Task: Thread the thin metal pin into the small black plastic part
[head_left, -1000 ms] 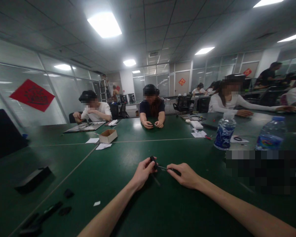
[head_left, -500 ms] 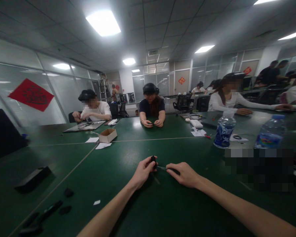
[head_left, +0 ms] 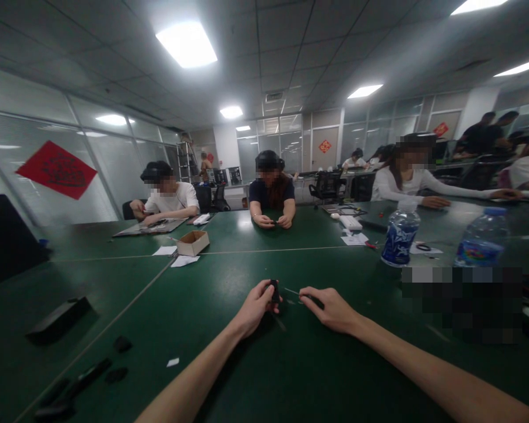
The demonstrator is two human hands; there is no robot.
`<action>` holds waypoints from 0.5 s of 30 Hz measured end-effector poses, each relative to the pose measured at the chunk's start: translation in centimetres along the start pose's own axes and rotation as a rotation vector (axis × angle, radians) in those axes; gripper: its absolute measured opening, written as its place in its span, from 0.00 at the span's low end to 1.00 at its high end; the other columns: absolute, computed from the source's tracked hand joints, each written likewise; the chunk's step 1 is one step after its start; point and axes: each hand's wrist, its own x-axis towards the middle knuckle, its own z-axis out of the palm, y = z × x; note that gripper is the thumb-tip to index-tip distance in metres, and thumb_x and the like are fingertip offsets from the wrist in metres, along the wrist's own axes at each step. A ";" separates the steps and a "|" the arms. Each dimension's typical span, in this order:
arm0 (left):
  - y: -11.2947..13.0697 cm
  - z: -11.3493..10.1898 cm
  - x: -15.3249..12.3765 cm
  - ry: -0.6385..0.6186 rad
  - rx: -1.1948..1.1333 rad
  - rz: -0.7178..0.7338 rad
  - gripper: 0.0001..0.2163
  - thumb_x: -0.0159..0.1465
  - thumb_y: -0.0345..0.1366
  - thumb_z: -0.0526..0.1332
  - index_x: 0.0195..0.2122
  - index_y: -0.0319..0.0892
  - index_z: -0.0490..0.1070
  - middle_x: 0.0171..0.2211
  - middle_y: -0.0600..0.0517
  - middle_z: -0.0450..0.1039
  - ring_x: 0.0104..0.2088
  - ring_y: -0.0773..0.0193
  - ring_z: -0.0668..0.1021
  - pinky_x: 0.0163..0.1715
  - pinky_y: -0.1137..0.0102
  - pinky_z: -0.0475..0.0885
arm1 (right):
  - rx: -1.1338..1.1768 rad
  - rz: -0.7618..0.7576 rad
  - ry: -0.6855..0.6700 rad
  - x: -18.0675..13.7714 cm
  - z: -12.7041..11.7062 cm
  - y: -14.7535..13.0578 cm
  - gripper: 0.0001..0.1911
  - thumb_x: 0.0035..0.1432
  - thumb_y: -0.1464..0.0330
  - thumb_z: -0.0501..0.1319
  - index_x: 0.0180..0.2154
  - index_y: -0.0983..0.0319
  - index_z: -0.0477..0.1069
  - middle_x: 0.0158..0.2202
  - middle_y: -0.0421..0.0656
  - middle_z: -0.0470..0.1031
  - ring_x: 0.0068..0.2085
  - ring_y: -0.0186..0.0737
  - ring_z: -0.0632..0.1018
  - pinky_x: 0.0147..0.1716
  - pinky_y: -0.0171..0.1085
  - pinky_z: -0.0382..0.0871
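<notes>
My left hand [head_left: 256, 306] is closed around a small black part [head_left: 274, 291], a block whose exact kind I cannot make out. In my right hand [head_left: 330, 308] is a screwdriver [head_left: 293, 291] with a thin metal shaft, its dark handle mostly hidden by the fingers. The shaft points left toward the black part, and a small gap separates its tip from it. Both hands are just above the green table [head_left: 229, 382].
At the left lie a black box [head_left: 59, 320] and several dark pieces [head_left: 86, 379]. A white scrap [head_left: 173, 362] is near my left forearm. A small open carton [head_left: 193, 243] stands farther off. Two bottles [head_left: 400, 235] stand at right. Co-workers [head_left: 271, 194] sit around the table.
The screwdriver's tip has come away from the black part, tilting slightly upward. The black part has turned a little in my left hand.
</notes>
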 end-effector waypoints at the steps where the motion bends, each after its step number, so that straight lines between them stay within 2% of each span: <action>1: -0.1 0.0 0.0 0.008 0.000 0.001 0.22 0.57 0.50 0.60 0.46 0.39 0.63 0.29 0.51 0.68 0.26 0.68 0.70 0.26 0.74 0.66 | -0.019 -0.025 -0.021 -0.1 0.0 -0.2 0.17 0.64 0.59 0.48 0.45 0.59 0.69 0.33 0.41 0.75 0.29 0.34 0.74 0.29 0.33 0.66; 7: -0.2 -0.1 0.0 0.007 0.072 0.031 0.18 0.59 0.52 0.57 0.41 0.45 0.59 0.23 0.57 0.66 0.19 0.71 0.67 0.19 0.78 0.61 | -0.075 -0.072 -0.052 -0.1 0.0 -0.6 0.17 0.65 0.59 0.47 0.43 0.60 0.69 0.33 0.41 0.74 0.29 0.33 0.74 0.29 0.32 0.65; 11: 0.2 0.1 0.0 0.015 0.090 -0.002 0.17 0.58 0.52 0.58 0.38 0.43 0.63 0.21 0.56 0.65 0.18 0.72 0.66 0.19 0.78 0.60 | -0.079 -0.071 -0.043 0.0 0.0 -0.6 0.17 0.65 0.60 0.47 0.44 0.61 0.69 0.33 0.41 0.75 0.29 0.34 0.74 0.29 0.32 0.65; 15: 0.4 0.0 0.0 -0.011 0.030 -0.011 0.17 0.58 0.48 0.58 0.40 0.39 0.67 0.23 0.53 0.66 0.21 0.71 0.67 0.22 0.75 0.62 | -0.092 -0.056 -0.059 0.0 -0.2 -0.9 0.17 0.64 0.60 0.47 0.43 0.60 0.70 0.31 0.41 0.75 0.27 0.34 0.73 0.28 0.32 0.64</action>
